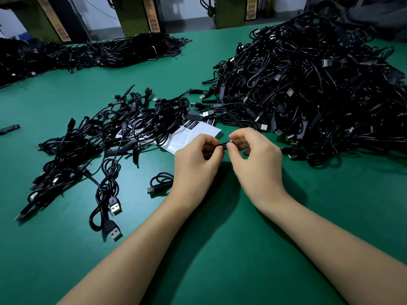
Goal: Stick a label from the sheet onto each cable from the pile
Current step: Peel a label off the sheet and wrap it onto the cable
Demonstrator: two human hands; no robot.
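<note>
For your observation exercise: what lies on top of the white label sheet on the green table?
Black cables from the smaller pile lie over the label sheet on its left part, and a few black labels remain along its far edge. How many labels sit beneath those cables cannot be seen.

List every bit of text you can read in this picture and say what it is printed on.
Label pinched between the left hand and right hand: white print, partly covered, too small to read.
Black labels on the label sheet: white print, too small to read.
Brown signs on the green posts at the back: characters, too blurred to read.
Nothing else carries legible text.
</note>
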